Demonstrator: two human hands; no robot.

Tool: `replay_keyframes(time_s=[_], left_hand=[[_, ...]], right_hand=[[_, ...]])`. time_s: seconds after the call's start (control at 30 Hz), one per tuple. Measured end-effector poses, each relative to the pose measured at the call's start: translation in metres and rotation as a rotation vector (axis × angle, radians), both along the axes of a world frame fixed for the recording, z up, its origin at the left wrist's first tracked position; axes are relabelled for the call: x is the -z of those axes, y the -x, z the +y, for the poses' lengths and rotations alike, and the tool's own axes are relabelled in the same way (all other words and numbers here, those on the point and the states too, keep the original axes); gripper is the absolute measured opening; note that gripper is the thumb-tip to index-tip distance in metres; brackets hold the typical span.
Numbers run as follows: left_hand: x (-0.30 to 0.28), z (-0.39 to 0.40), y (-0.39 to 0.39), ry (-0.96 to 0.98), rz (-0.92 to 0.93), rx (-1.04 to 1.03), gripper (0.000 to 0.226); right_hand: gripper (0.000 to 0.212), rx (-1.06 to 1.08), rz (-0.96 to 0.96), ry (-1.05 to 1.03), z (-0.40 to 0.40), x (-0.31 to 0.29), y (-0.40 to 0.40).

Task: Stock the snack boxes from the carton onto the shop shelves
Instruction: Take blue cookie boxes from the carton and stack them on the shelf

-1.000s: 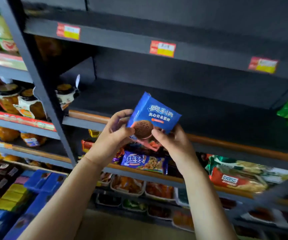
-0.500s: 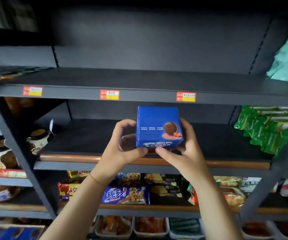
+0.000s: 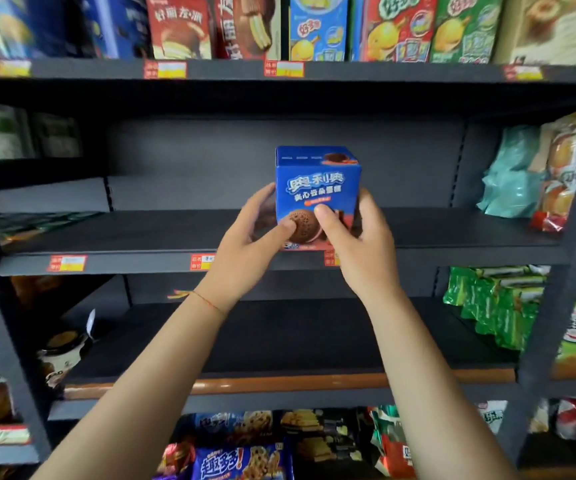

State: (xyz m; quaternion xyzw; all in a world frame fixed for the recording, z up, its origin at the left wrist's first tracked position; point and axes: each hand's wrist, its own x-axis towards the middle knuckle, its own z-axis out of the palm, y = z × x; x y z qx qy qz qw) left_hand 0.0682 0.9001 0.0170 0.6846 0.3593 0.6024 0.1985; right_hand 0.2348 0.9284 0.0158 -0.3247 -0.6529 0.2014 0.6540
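**Fingers of both hands wrapped round a blue snack box at the middle shelf**

Fingers [image 3: 262,202] of the left hand [image 3: 245,251] curl round the left side of the snack box [image 3: 317,192], with the thumb pressed flat on the front over the printed brown biscuit. The right hand [image 3: 359,244] mirrors it: thumb on the front face, the other fingers bent round the right side and out of sight behind. Both forearms reach up and forward from the bottom of the view, wrists slightly bent; a thin red thread [image 3: 206,301] circles the left wrist.

The box is smooth, glossy printed card, blue, squarish in section and taller than wide. It stands upright, long axis vertical, its lettered front facing the camera and its top flap just visible. Its bottom edge sits level with the front lip of the middle shelf [image 3: 123,237]; whether it rests on the shelf or is held just above cannot be told.

The shelf is matt dark board with red-and-yellow price tags [image 3: 67,263] along its lip. Crinkled plastic bags [image 3: 508,174] lie at its right end, well apart from the box. Tall card boxes [image 3: 317,26] line the shelf above.
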Motion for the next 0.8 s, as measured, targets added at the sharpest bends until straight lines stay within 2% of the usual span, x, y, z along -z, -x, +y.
replay_keyframes(time_s=[0.17, 0.33, 0.7, 0.8], left_hand=[[-0.008, 0.031, -0.004, 0.063, 0.094, -0.099, 0.067], [-0.002, 0.048, -0.006, 0.087, 0.255, -0.273, 0.048], [0.001, 0.052, -0.013, 0.103, 0.287, -0.354, 0.049], [0.001, 0.052, -0.012, 0.123, 0.309, -0.364, 0.051]], right_hand=[[0.021, 0.103, -0.119, 0.101, 0.025, -0.013, 0.002], [0.029, 0.167, -0.275, 0.199, 0.042, -0.006, -0.004], [0.034, 0.162, -0.348, 0.220, 0.050, -0.005, -0.009], [0.051, 0.201, -0.336, 0.224, 0.052, -0.004, -0.009]])
